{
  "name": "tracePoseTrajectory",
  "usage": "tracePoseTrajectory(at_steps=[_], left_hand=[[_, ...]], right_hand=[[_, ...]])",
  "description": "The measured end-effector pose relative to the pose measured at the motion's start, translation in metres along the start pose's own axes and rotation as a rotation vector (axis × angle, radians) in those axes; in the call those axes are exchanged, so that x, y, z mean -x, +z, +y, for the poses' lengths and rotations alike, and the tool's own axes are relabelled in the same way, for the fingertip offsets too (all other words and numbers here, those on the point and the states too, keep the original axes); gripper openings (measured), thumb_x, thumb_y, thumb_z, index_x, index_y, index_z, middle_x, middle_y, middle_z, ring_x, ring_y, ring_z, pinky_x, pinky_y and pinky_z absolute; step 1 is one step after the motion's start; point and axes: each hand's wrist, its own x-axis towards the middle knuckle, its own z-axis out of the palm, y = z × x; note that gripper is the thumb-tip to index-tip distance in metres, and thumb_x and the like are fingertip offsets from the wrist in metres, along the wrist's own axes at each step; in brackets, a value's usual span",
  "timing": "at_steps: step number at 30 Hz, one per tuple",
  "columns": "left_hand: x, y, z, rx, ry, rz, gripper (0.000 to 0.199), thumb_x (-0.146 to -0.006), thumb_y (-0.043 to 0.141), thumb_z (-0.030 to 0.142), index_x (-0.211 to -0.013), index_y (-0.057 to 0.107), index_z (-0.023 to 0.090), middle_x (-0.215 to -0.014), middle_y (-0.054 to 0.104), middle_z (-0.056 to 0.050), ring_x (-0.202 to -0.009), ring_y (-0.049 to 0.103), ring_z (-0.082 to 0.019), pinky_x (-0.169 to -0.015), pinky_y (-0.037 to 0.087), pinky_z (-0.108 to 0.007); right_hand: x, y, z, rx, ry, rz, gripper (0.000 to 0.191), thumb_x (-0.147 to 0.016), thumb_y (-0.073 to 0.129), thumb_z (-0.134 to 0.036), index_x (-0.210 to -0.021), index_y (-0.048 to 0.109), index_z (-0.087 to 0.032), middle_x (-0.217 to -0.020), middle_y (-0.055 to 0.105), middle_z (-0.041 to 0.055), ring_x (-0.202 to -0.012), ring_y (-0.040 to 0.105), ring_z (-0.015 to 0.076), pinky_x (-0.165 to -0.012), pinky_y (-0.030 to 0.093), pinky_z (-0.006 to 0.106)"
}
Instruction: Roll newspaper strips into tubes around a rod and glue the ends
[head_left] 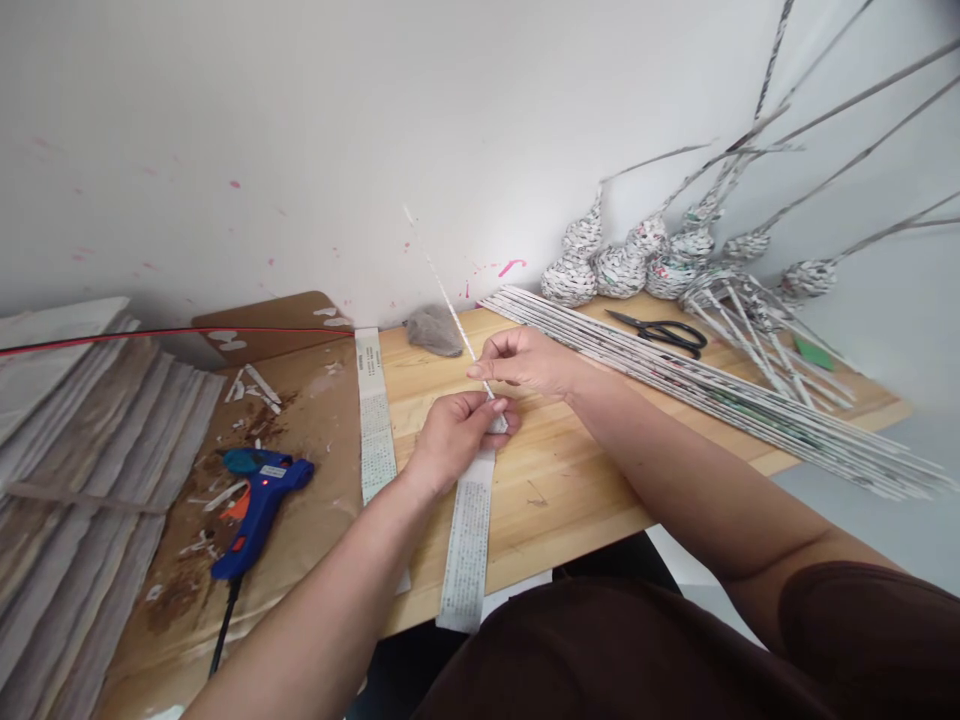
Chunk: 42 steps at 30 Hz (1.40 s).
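Observation:
A strip of printed newspaper (466, 530) hangs toward me over the table's front edge, its upper end rolled tight around a thin stick (442, 285). My left hand (459, 432) pinches the paper where the flat strip meets the roll. Just above it, my right hand (525, 362) is closed around the slanting stick, thumb and finger pressed together. The stick's far end points up and left toward the wall. Left of my hands lies a second flat newspaper strip (376, 430).
Finished paper rods (675, 380) lie in a bundle at the right, by black scissors (664, 332) and woven paper gourds (570, 270). A blue glue gun (262, 505) rests on brown paper at the left, beside a tall paper stack (82, 480). A grey lump (433, 330) sits near the wall.

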Motion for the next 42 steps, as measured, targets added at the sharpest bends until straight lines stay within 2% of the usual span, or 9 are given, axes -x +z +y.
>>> tracePoseTrajectory(at_steps=[2, 6, 12, 17, 21, 27, 32, 37, 42], left_hand=[[0.0003, -0.0002, 0.0006, -0.009, 0.007, -0.004, 0.033, -0.078, 0.063, 0.044, -0.09, 0.071, 0.014, -0.083, 0.069, -0.008, -0.084, 0.063, -0.019, -0.076, 0.055, -0.035], [0.0008, -0.0005, 0.0013, -0.007, 0.013, -0.006, 0.032, -0.079, 0.062, 0.044, -0.088, 0.07, 0.014, -0.082, 0.068, -0.007, -0.084, 0.062, -0.019, -0.075, 0.055, -0.035], [0.0015, 0.0006, 0.0013, -0.021, -0.008, -0.018, 0.034, -0.077, 0.063, 0.045, -0.084, 0.07, 0.013, -0.082, 0.068, -0.008, -0.081, 0.063, -0.019, -0.074, 0.055, -0.035], [0.0015, 0.0007, 0.001, 0.001, -0.01, -0.015, 0.033, -0.079, 0.062, 0.044, -0.09, 0.069, 0.013, -0.083, 0.069, -0.008, -0.083, 0.063, -0.019, -0.075, 0.055, -0.034], [0.0014, 0.0007, 0.0016, 0.005, -0.008, -0.016, 0.032, -0.079, 0.062, 0.043, -0.088, 0.069, 0.013, -0.082, 0.068, -0.008, -0.083, 0.063, -0.019, -0.074, 0.055, -0.034], [0.0019, -0.0004, 0.0041, -0.026, 0.004, -0.012, 0.032, -0.08, 0.061, 0.043, -0.089, 0.069, 0.013, -0.082, 0.068, -0.008, -0.084, 0.063, -0.019, -0.072, 0.054, -0.032], [0.0025, 0.0007, 0.0014, -0.025, -0.016, -0.035, 0.032, -0.08, 0.061, 0.044, -0.084, 0.068, 0.013, -0.081, 0.068, -0.008, -0.077, 0.063, -0.017, -0.073, 0.054, -0.034], [0.0024, 0.001, 0.0016, -0.019, -0.016, -0.024, 0.032, -0.08, 0.06, 0.044, -0.085, 0.068, 0.014, -0.08, 0.068, -0.008, -0.075, 0.063, -0.017, -0.072, 0.054, -0.034], [0.0028, 0.0009, 0.0031, -0.028, -0.007, -0.03, 0.034, -0.079, 0.061, 0.046, -0.082, 0.068, 0.013, -0.082, 0.069, -0.009, -0.078, 0.064, -0.018, -0.071, 0.054, -0.033]], right_hand=[[0.0, 0.0001, -0.0005, -0.009, 0.009, -0.02, 0.032, -0.066, 0.074, -0.043, -0.068, 0.061, -0.013, -0.055, 0.05, -0.0053, -0.048, 0.038, 0.0045, -0.045, 0.026, 0.02], [0.0005, -0.0011, -0.0022, 0.01, 0.064, -0.2, 0.032, -0.073, 0.068, -0.044, -0.08, 0.068, -0.012, -0.059, 0.056, -0.0019, -0.049, 0.041, 0.0059, -0.045, 0.027, 0.021], [-0.0009, 0.0002, 0.0009, -0.039, 0.034, 0.012, 0.033, -0.064, 0.077, -0.042, -0.063, 0.059, -0.014, -0.05, 0.044, -0.0069, -0.045, 0.033, 0.0042, -0.043, 0.023, 0.02], [0.0007, -0.002, 0.0003, -0.04, 0.085, -0.236, 0.034, -0.072, 0.07, -0.044, -0.083, 0.068, -0.012, -0.059, 0.057, -0.0015, -0.05, 0.044, 0.0066, -0.045, 0.031, 0.02], [0.0011, 0.0, -0.0009, -0.059, 0.041, -0.06, 0.032, -0.063, 0.078, -0.039, -0.065, 0.06, -0.012, -0.053, 0.051, -0.0051, -0.046, 0.039, 0.0045, -0.043, 0.027, 0.019], [0.0013, -0.0045, -0.0029, -0.029, 0.049, -0.227, 0.032, -0.071, 0.071, -0.041, -0.085, 0.069, -0.012, -0.059, 0.056, -0.0022, -0.049, 0.041, 0.006, -0.045, 0.026, 0.02], [-0.0004, -0.0047, -0.0007, -0.075, 0.025, -0.005, 0.029, -0.062, 0.078, -0.037, -0.066, 0.062, -0.013, -0.053, 0.045, -0.0064, -0.046, 0.031, 0.004, -0.043, 0.021, 0.02], [0.0002, -0.0035, -0.0019, -0.024, 0.05, -0.137, 0.032, -0.068, 0.073, -0.043, -0.08, 0.069, -0.013, -0.062, 0.054, -0.0024, -0.05, 0.037, 0.0057, -0.044, 0.024, 0.021], [-0.0003, -0.0003, -0.0012, -0.043, 0.001, 0.022, 0.032, -0.063, 0.076, -0.042, -0.066, 0.062, -0.013, -0.055, 0.047, -0.0057, -0.048, 0.033, 0.0043, -0.044, 0.023, 0.021]])
